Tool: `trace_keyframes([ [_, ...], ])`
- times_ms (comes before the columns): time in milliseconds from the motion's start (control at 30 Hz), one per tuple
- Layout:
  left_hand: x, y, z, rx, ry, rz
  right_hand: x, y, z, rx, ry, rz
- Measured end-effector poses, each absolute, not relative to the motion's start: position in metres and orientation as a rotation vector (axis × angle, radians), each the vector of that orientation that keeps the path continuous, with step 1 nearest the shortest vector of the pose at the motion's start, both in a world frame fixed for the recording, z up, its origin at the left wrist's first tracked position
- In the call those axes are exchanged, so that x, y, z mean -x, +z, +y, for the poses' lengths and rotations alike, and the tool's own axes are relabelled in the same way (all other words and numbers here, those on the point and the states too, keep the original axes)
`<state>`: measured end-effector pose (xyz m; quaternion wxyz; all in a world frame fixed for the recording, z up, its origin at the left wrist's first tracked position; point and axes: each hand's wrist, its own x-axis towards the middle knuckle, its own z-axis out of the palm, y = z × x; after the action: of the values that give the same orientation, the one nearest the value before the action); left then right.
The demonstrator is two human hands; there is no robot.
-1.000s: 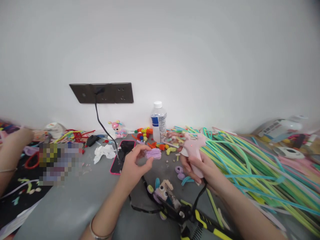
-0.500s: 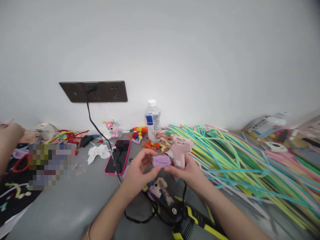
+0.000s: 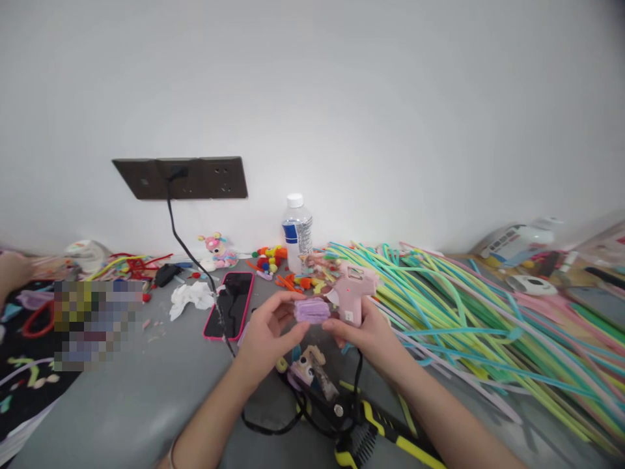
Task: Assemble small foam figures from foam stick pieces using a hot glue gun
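My left hand (image 3: pixel 271 329) pinches a small lilac block of fuzzy pipe cleaner (image 3: pixel 312 311) between thumb and fingers. In my right hand (image 3: pixel 364 332) is a pink hot glue gun (image 3: pixel 352 294), gripped by its handle, and its front end points left. My right thumb reaches close to the block's right end; I cannot tell whether it touches. Below my hands lie a small doll-like figure with a round eye (image 3: pixel 303 370) and black-and-yellow pliers (image 3: pixel 374 423), partly overlapped by a black cord.
A pink-edged phone (image 3: pixel 230 306) and crumpled tissue (image 3: pixel 192 298) lie left of my hands. A plastic bottle (image 3: pixel 296 234) stands by the wall. Many colored pipe cleaners (image 3: pixel 454 319) spread right. The black cord (image 3: pixel 188 244) hangs from the wall socket (image 3: pixel 229 178). Another person's hand (image 3: pixel 14 273) is far left.
The lilac block has tipped slightly and moved a little left with my left hand. My right hand keeps its hold on the glue gun. The other person's hand has shifted left.
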<state>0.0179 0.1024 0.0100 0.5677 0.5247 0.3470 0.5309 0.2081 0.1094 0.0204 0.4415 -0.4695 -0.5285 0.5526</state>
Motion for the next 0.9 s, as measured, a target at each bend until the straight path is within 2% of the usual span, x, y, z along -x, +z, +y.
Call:
trace_keyframes([
  [200, -0.007, 0.011, 0.111, -1.217, 1.400, 0.975, -0.218, 0.028, 0.114, 0.997, 1.372, -1.218],
  [367, 0.005, 0.008, 0.119, -1.251, 1.521, 1.159, -0.228, 0.031, 0.113, 0.895, 1.600, -1.242],
  [500, 0.007, 0.007, 0.118, -1.327, 1.536, 1.201, -0.229, 0.035, 0.110, 0.891, 1.731, -1.364],
  [900, 0.005, 0.009, 0.116, -1.501, 1.492, 1.178, -0.229, 0.038, 0.103, 0.985, 1.761, -1.453],
])
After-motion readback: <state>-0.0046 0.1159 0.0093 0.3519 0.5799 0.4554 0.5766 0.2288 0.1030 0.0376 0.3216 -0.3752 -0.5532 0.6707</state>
